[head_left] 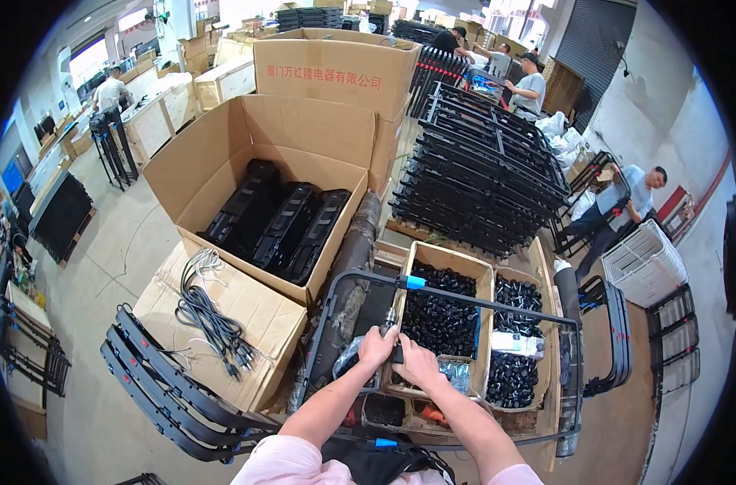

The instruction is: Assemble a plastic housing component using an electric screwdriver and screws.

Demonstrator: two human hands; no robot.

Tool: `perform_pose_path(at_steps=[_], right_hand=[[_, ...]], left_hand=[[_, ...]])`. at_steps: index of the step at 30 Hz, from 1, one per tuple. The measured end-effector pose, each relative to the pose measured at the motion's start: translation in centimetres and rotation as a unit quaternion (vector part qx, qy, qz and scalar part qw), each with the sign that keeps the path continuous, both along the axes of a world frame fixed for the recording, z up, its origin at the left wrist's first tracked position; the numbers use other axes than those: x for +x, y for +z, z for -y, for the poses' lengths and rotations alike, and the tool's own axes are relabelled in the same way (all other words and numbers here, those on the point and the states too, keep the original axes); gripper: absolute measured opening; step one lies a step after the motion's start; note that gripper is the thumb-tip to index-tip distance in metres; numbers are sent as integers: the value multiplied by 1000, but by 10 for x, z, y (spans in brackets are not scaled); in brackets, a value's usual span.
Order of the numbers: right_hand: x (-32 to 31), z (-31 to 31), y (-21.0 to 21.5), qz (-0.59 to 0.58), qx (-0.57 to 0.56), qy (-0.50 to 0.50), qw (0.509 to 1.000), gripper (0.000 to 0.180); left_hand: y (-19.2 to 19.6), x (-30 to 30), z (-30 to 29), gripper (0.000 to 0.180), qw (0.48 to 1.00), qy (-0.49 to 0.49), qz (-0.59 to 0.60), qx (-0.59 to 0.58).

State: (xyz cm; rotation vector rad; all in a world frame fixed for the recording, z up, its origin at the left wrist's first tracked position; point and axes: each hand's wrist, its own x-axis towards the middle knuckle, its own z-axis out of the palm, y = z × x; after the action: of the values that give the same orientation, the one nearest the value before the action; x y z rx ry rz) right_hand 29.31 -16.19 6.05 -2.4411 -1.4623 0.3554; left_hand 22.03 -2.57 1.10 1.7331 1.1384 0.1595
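Both hands closed on a small tool at a black metal frame

The left hand [376,346] and right hand [416,361] wrap together around a short screwdriver-like tool [389,322] — its tip points up from the grip toward the frame [473,300]. The tool looks light and rigid; the frame looks stiff, heavier — best held by its bars, just above the hands.

Left hand [376,346] and right hand [416,362] grip a tool [390,323] over the black metal frame [465,301].
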Motion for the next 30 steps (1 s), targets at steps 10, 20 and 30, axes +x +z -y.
perform_pose_path(at_steps=[10, 20, 30], right_hand=[[20, -15, 6, -11, -21, -6, 1000, 79], [25, -16, 17, -15, -35, 3, 999, 82], [39, -8, -10, -57, -13, -29, 998, 95]], left_hand=[[0, 19, -11, 68, 1000, 6, 9, 17], [0, 25, -14, 71, 999, -20, -10, 31], [22, 37, -13, 69, 996, -66, -56, 35]])
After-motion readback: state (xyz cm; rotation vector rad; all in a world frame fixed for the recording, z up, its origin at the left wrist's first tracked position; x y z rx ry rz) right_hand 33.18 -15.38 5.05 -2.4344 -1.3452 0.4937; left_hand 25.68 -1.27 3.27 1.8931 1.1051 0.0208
